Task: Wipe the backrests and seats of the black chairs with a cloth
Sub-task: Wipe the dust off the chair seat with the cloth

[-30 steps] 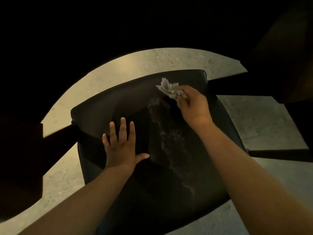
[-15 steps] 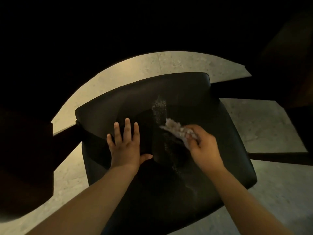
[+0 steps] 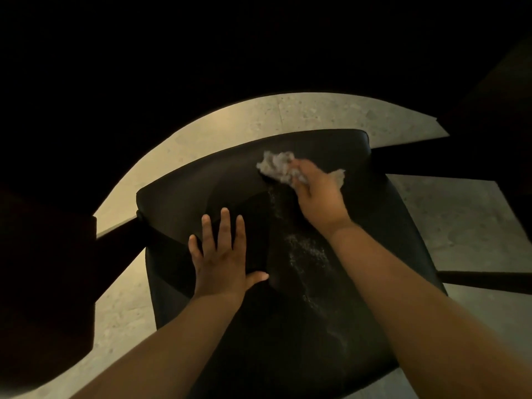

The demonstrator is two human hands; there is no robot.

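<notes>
1. The room was dim; most of what lay beyond the chair was black shadow, and I could make out nothing in it.
2. A pale, speckled stone floor (image 3: pixel 302 113) showed in a lit arc behind the chair and in patches on either side of it, with a thin joint line running across the arc.
3. Dark bars crossed the floor at left and right of the chair; whether they were chair parts or other furniture I could not tell.
4. The black chair (image 3: pixel 201 180) stood in the middle, its smooth, padded seat seen from above, with rounded corners and a faint sheen.
5. A trail of fine pale specks (image 3: pixel 305 251) ran down the seat from the far edge toward the near side.
6. The left hand (image 3: pixel 223 260) lay flat on the seat, palm down, fingers spread and thumb out to the side.
7. The right hand (image 3: pixel 316 197) was closed around a crumpled grey-white cloth (image 3: pixel 276 165), pressing it to the seat near the far edge, at the top of the speck trail.
8. The cloth bunched out past the fingers to the left, and a smaller bit showed to the right of the hand.
9. I saw no writing or labels I could read, and no containers.
</notes>
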